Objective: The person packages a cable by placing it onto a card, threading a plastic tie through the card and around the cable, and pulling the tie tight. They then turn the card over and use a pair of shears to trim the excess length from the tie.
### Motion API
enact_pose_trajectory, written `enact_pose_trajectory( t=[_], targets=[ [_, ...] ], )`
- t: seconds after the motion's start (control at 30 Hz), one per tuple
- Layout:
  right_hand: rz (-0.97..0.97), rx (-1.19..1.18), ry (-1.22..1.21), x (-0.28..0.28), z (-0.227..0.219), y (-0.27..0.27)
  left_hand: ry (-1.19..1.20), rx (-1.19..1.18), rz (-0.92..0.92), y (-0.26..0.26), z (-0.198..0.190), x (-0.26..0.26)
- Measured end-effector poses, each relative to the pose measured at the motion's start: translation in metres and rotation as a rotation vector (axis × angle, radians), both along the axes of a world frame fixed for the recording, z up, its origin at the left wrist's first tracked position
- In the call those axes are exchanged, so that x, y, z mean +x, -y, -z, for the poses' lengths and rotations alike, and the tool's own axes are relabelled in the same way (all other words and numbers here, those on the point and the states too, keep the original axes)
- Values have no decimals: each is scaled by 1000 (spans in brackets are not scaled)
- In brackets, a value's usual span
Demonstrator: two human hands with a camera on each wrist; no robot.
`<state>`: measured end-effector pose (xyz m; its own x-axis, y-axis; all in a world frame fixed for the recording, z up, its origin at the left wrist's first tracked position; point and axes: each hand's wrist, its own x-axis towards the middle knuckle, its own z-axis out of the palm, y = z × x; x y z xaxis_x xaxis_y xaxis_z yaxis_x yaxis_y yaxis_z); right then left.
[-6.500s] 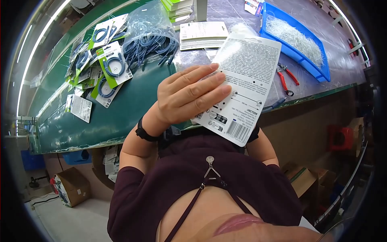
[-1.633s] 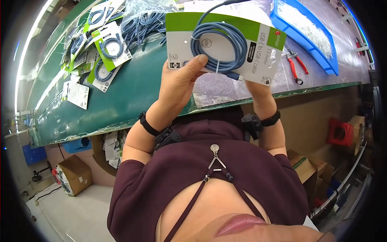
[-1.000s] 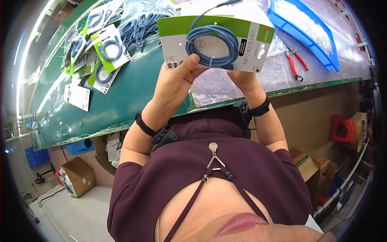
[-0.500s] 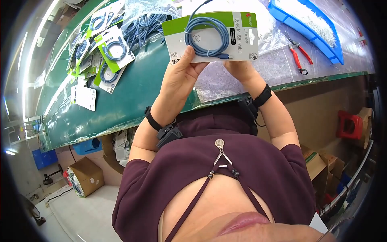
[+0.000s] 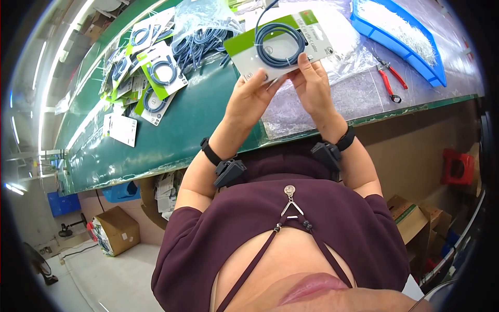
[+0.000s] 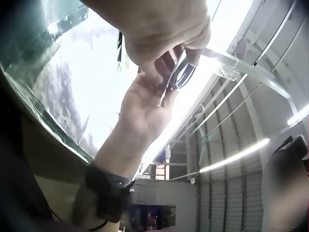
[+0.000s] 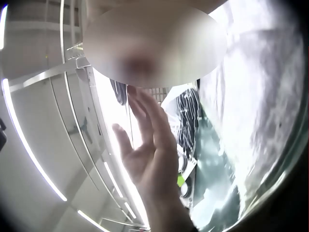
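A white and green retail card (image 5: 241, 61) with a coiled blue USB-C cable (image 5: 297, 41) on its front is held up over the table in the head view. My left hand (image 5: 247, 104) pinches its lower left corner, thumb on the front. My right hand (image 5: 313, 88) grips the lower right edge, its thumb beside the cable's plug. One cable end rises past the card's top edge. In the left wrist view the coil (image 6: 186, 73) shows between both hands. A blurred patch covers much of the right wrist view, with my left hand (image 7: 157, 154) below it.
Several carded cables (image 5: 165, 73) lie piled at the left, beside a clear bag of loose blue cables (image 5: 200, 44). Red-handled pliers (image 5: 387, 80) and a blue tray (image 5: 405, 44) of white strips are at the right. One white card (image 5: 122, 129) lies near the table's front edge.
The card has turned from its printed back to its cable side. Lately it has tilted and shifted, and my right thumb has come onto its front. My left hand keeps its pinch.
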<state>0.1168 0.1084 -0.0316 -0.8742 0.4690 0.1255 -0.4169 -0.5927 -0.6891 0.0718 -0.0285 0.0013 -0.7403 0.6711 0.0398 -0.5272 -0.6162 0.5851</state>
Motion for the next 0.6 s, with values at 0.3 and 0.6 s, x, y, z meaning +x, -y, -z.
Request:
enact_pose_trajectory(
  t=[0.3, 0.6],
  targets=[
    [-234, 452, 142, 17, -10, -47, -263, -332, 251, 40, -3, -63],
    [-476, 610, 132, 14, -13, -62, -415, -351, 494, 34, 12, -91]
  ],
)
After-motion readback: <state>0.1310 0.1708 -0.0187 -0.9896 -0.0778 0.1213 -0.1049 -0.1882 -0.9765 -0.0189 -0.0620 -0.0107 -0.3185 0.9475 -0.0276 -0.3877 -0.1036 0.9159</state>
